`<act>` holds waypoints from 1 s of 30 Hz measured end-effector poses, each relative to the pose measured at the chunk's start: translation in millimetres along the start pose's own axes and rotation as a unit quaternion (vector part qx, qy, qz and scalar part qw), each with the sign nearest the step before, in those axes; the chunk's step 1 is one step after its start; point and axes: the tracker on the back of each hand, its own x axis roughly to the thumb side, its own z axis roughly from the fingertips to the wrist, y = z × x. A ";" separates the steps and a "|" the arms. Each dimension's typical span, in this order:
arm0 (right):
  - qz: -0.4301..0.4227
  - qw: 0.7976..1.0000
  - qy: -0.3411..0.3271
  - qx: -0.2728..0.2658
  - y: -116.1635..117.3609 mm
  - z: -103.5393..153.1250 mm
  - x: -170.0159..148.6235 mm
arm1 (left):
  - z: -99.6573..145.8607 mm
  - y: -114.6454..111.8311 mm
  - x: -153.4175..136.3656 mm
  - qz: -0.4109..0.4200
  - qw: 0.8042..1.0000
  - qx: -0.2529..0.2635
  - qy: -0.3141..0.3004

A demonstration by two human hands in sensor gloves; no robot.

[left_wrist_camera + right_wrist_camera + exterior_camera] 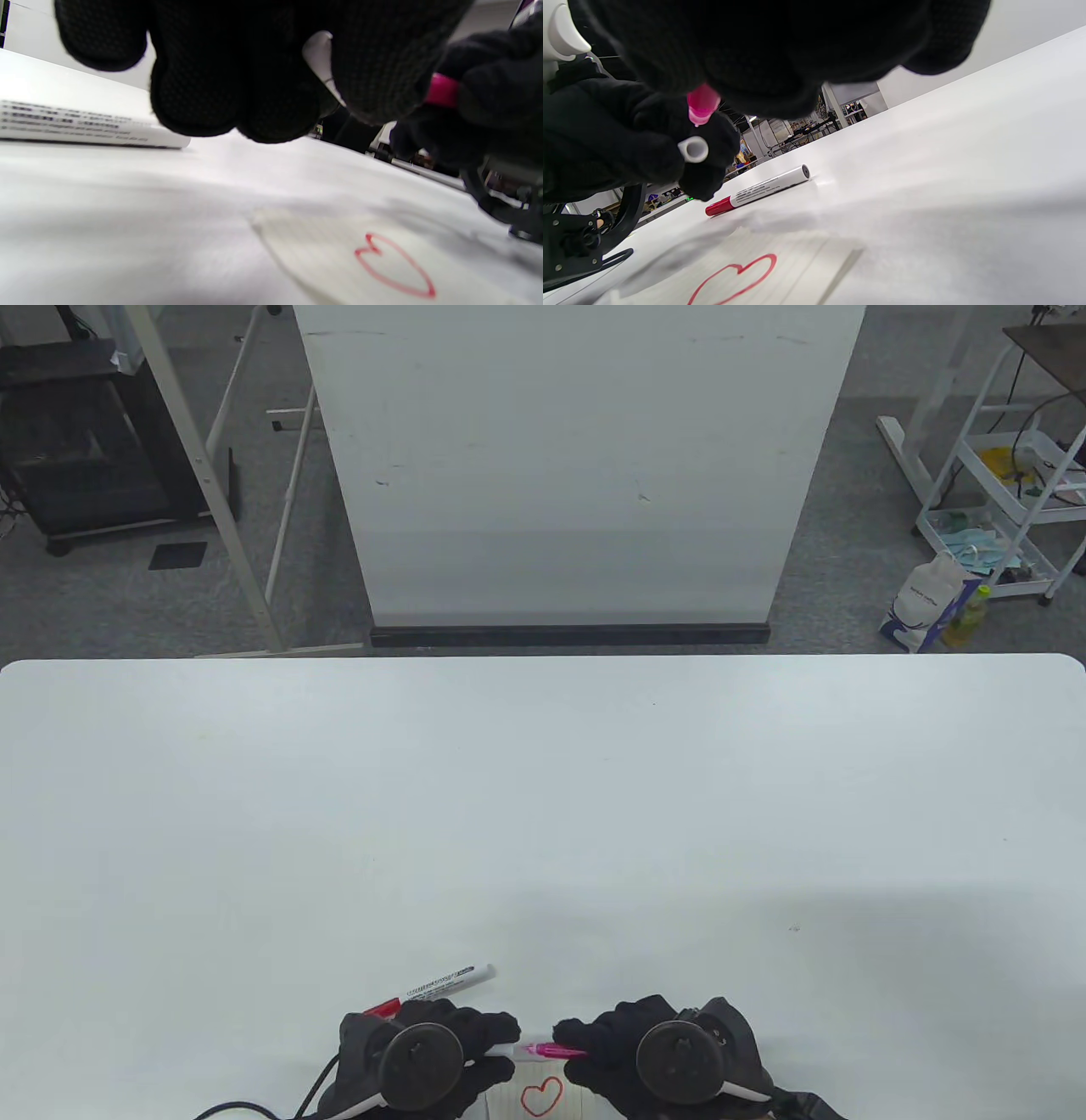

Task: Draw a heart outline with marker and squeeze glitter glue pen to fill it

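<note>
Both hands hover low at the bottom centre of the table view. The right hand (632, 1056) grips the pink glitter glue pen (556, 1052), and the left hand (441, 1052) pinches its white cap (692, 149), seemingly pulled apart so the tip is free. The red heart outline (540, 1097) sits unfilled on the paper (509, 1101) directly below. The marker (433, 987) lies capped just above the left hand, out of the way. The table (543, 797) offers wide open room above; the paper hugs the bottom edge.

both gloved hands low at table's near edge, left hand (420, 1056) fingers curled pinching white cap, right hand (645, 1052) fingers curled gripping pink pen, fingertips facing, slightly apart
</note>
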 end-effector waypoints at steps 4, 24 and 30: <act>0.013 1.000 0.005 0.028 3.8 -0.3 -1.0 | -2.2 -8.2 7.5 -0.064 0.997 -0.048 -0.010; 0.039 0.990 0.005 0.135 28.2 0.0 -2.1 | -9.9 -27.7 23.7 -0.135 0.986 -0.102 -0.010; 0.048 0.988 0.010 0.146 36.5 -2.1 1.9 | -9.9 -27.8 23.1 -0.130 0.986 -0.106 -0.007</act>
